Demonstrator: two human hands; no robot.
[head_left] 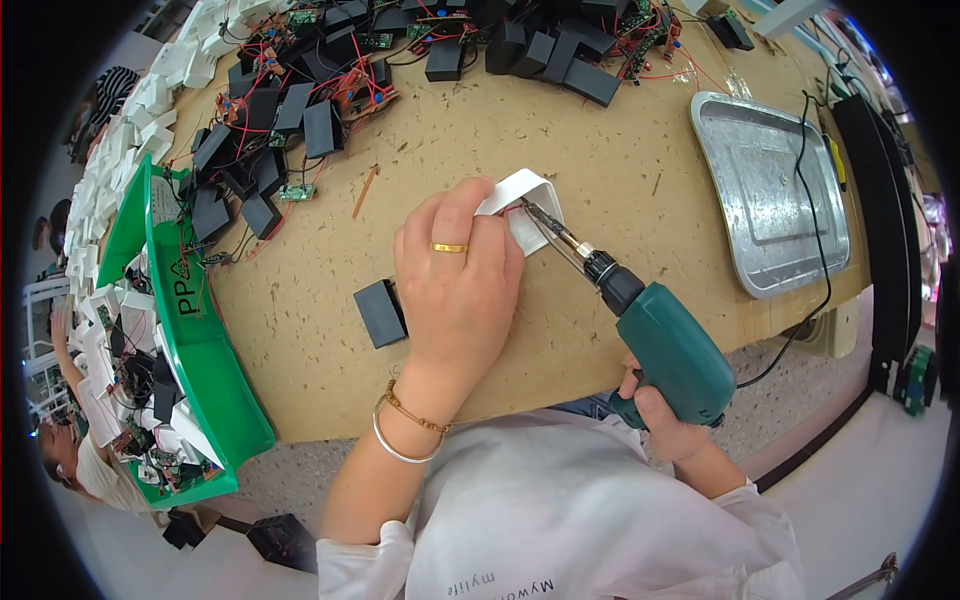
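My left hand [458,275] is closed around a white plastic housing [527,186], pressing it against the brown work surface. The housing's open side faces the right, and a bit of red wire shows inside. In my right hand [672,428] is a green soldering gun [676,350], its handle wrapped by my fingers. The gun's thin metal tip reaches into the opening of the housing; whether it touches anything inside is hard to tell. Just left of my left wrist lies a small black box [380,314].
A heap of black boxes [322,130] with red wires and circuit boards covers the far side. White housings [130,140] pile up at far left. A green bin [215,365] full of parts stands left. On the right lies a metal tray [745,210], crossed by the gun's black cord [822,240].
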